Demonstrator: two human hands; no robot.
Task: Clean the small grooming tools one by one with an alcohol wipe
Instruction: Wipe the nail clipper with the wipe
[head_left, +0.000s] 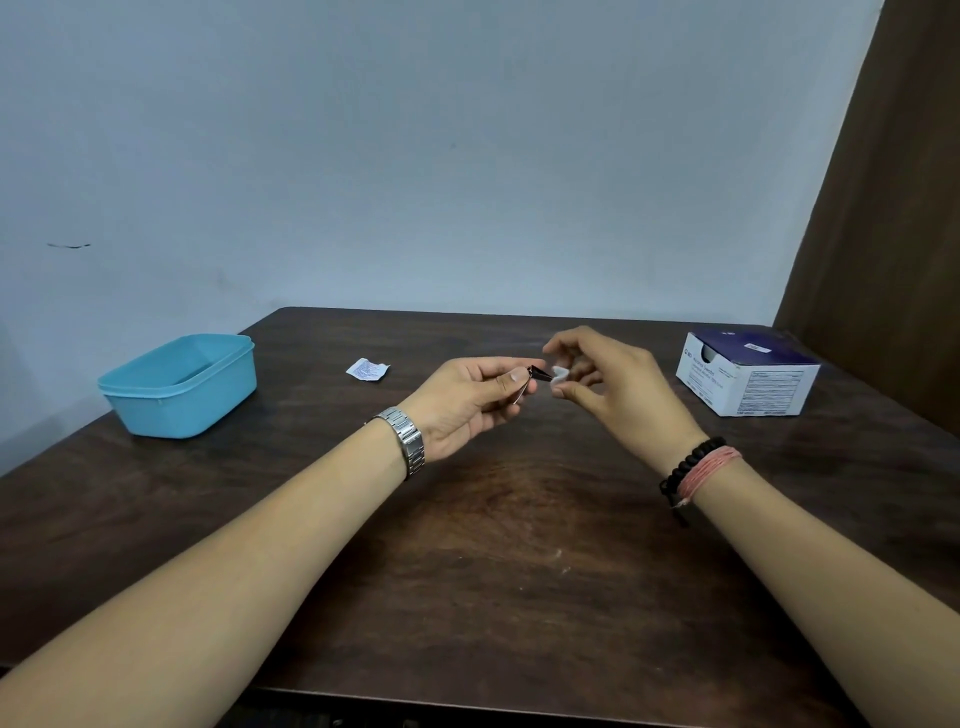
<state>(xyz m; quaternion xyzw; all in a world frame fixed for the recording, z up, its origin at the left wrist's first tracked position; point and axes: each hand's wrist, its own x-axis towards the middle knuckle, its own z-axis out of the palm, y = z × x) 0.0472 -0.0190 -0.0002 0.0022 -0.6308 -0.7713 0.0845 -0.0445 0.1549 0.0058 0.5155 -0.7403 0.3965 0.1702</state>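
Note:
My left hand (467, 400) pinches a small dark metal grooming tool (537, 375) between thumb and fingers, above the middle of the table. The tool's tip points right and its thin metal end sticks out below my thumb. My right hand (613, 384) pinches a small white alcohol wipe (560, 375) right at the tool's dark tip. Whether the wipe touches the tip I cannot tell. Both hands are held above the dark wooden table (493, 545).
A light blue plastic container (179, 387) stands at the table's left. A torn white wipe wrapper (367, 370) lies behind my left hand. A purple and white box of swabs (748, 379) sits at the right. A brown curtain (893, 208) hangs at the far right.

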